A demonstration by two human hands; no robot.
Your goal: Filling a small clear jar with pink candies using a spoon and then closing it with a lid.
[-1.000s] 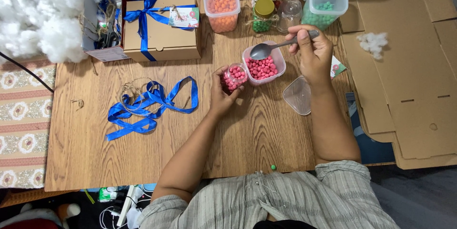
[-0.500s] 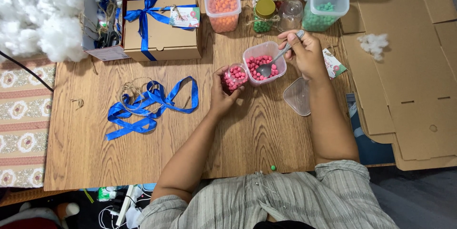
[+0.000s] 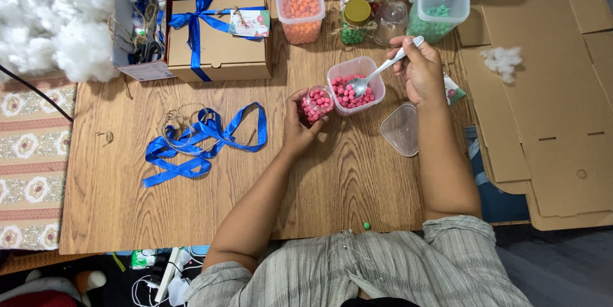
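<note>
Spoon [image 3: 382,70] gripped in our right hand [image 3: 420,72], bowl in pink-candy tub [image 3: 355,85] | our left hand [image 3: 300,123] holds small jar [image 3: 317,103] just left of it

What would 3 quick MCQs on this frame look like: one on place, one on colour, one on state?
1. Where is the bowl of the spoon?
A. in the tub of pink beads
B. over the gift box
C. on the ribbon

2. What colour is the loose ribbon on the table?
A. red
B. blue
C. green

3. How is the small jar in the left hand?
A. empty
B. lidded
C. open, with pink beads inside

Answers:
1 A, the right hand dips it into the tub.
2 B, it lies in blue loops.
3 C, no lid on it and pink beads show inside.
</note>
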